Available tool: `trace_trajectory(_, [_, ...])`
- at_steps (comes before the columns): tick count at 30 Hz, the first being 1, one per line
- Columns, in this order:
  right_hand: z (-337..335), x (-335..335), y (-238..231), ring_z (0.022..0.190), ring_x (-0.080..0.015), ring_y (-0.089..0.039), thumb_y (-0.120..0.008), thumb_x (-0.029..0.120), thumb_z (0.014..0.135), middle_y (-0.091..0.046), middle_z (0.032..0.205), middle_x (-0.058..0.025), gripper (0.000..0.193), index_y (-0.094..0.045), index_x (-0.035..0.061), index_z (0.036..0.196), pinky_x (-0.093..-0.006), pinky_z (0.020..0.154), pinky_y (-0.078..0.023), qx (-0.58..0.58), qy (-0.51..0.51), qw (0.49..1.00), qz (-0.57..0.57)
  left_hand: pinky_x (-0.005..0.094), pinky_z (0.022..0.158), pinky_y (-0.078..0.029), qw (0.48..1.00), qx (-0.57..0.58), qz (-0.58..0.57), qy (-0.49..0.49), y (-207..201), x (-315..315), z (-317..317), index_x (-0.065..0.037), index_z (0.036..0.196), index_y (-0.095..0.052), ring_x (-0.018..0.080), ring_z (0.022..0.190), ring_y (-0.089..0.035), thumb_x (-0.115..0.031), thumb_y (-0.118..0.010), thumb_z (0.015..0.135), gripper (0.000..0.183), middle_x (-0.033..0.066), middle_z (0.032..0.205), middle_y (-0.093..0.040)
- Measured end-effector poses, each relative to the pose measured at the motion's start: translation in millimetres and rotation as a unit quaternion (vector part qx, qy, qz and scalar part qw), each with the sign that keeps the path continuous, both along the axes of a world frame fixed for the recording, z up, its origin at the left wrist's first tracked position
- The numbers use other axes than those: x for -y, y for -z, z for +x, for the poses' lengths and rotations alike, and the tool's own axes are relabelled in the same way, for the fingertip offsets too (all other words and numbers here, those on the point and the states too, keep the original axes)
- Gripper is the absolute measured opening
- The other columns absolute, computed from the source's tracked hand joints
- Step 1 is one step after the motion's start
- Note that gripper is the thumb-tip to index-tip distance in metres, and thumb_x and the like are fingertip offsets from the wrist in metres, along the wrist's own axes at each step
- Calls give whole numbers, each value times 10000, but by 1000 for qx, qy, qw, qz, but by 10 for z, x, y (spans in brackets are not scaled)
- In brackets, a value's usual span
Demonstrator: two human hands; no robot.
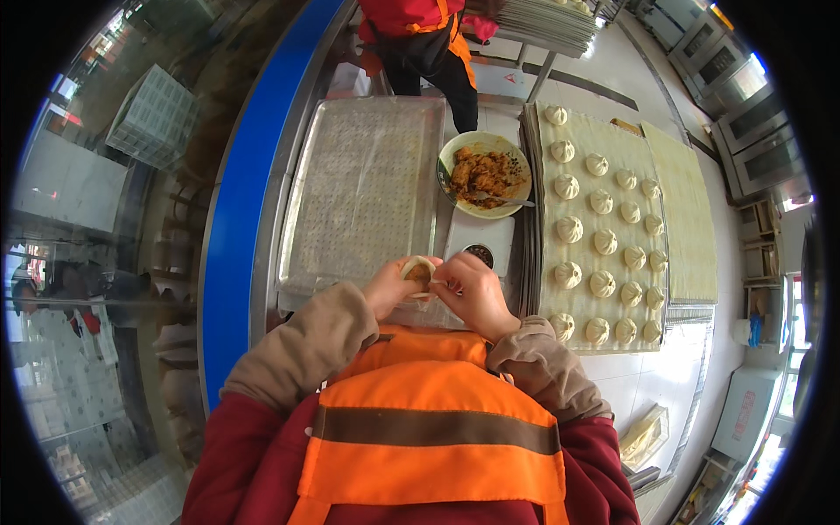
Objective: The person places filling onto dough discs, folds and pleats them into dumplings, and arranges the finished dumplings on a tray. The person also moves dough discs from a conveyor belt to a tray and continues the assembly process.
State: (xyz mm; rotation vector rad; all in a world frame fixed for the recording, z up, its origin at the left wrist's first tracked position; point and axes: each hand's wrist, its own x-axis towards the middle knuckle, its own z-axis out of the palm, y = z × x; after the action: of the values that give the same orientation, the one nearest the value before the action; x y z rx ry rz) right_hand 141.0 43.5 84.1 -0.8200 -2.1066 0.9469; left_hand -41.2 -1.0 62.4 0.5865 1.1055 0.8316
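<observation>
My left hand (388, 287) cups a small round of dough, a bun (418, 273) with brown filling showing in its open middle. Pinched against the right edge of that dough are the fingers of my right hand (472, 292). Both hands are just over the near edge of a large pale perforated tray (363, 192). Beyond my right hand stands a wide bowl (451, 149) of reddish-brown filling (483, 175), with a metal utensil (512, 201) resting in it. A small dark-filled dish (479, 254) sits right behind my right hand, partly hidden by it.
At right, a cloth-lined tray (582, 236) on a stack carries rows of pleated buns (604, 241). A second lined tray (687, 210) lies beside it. A blue ledge (241, 210) and glass run along the left. Another person (420, 44) stands at the far end.
</observation>
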Motion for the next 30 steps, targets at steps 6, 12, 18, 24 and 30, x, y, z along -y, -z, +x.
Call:
trace_trajectory(6, [-34, -17, -21, 684, -296, -566, -700, 75, 708, -550, 730, -85, 138, -591, 58, 790, -380, 618, -482, 95, -54, 992, 68, 261, 757, -529, 998, -30, -4, 58, 82, 9, -54, -25, 1120, -589, 136, 855, -628, 15, -572, 852, 272, 43, 953, -643])
trace_trajectory(12, [-5, -127, -85, 708, -280, -600, -712, 120, 713, -594, 787, -115, 198, -615, 39, 866, -359, 647, -493, 81, -19, 993, -82, 296, 810, -520, 984, -73, 48, 154, 42, -89, -36, -32, 1069, -573, 150, 885, -615, -14, -540, 879, 193, 62, 991, -626])
trace_trajectory(18, [34, -91, -87, 723, -274, -618, -709, 121, 722, -611, 752, -96, 150, -649, 43, 834, -335, 637, -498, 108, 47, 979, -168, 371, 854, -527, 972, 200, -120, 22, -131, -172, -103, -29, 1263, -473, 227, 968, -615, -55, -453, 922, 343, 117, 1159, -571])
trace_trajectory(24, [-11, -63, -72, 703, -312, -598, -718, 133, 713, -606, 768, -77, 120, -648, 78, 794, -356, 629, -497, 10, -29, 994, 106, 346, 861, -529, 994, 86, -51, 37, -135, -161, -35, -27, 1262, -491, 193, 960, -618, -34, -459, 925, 339, 93, 1128, -589])
trace_trajectory(30, [-50, -95, -91, 703, -310, -593, -688, 98, 711, -585, 770, -103, 143, -622, 67, 833, -380, 636, -493, 89, -8, 995, -45, 301, 825, -530, 988, 35, -39, 143, -66, -187, -64, -32, 1227, -519, 150, 881, -618, -22, -529, 897, 331, 54, 1053, -595])
